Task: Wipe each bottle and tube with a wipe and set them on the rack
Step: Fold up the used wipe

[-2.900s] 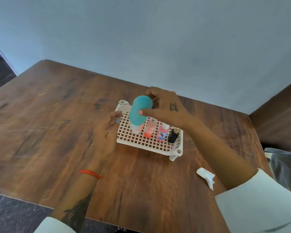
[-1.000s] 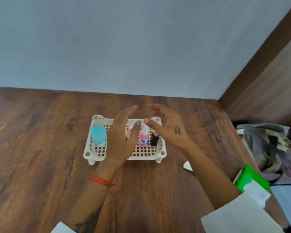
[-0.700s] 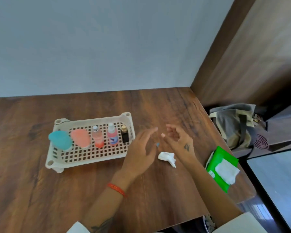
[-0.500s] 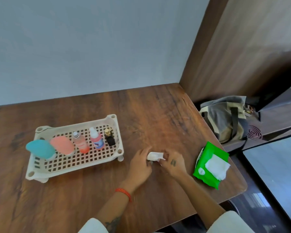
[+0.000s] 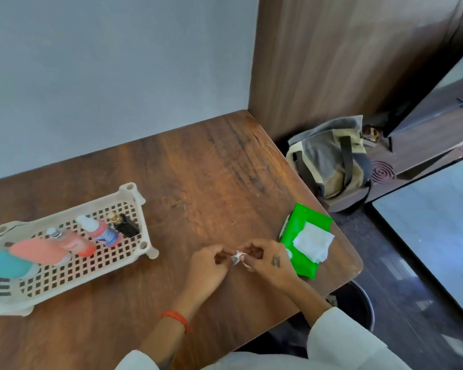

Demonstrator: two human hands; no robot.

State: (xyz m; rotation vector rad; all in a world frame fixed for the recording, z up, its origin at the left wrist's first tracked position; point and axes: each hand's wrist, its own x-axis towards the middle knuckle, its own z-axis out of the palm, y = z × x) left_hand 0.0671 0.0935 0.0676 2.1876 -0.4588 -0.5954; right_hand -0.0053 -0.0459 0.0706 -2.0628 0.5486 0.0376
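At lower centre of the frame, a crumpled used wipe [image 5: 238, 257] is pinched between both hands just above the tabletop [image 5: 198, 182].
The left hand [image 5: 207, 265] and right hand [image 5: 267, 260] both curl their fingers round it; the five wiped containers stand well apart, in the rack [image 5: 134, 193] at left, the green wipe pack [image 5: 302, 228] just right.

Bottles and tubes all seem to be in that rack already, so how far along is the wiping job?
Nearly finished, it seems. Five items stand in the white rack: teal tube, pink tube, orange bottle, pink bottle, small black bottle. None lies loose on the table. In hand: left hand and right hand pinch the crumpled used wipe. Left: probably just discarding it; the green wipe pack sits open.
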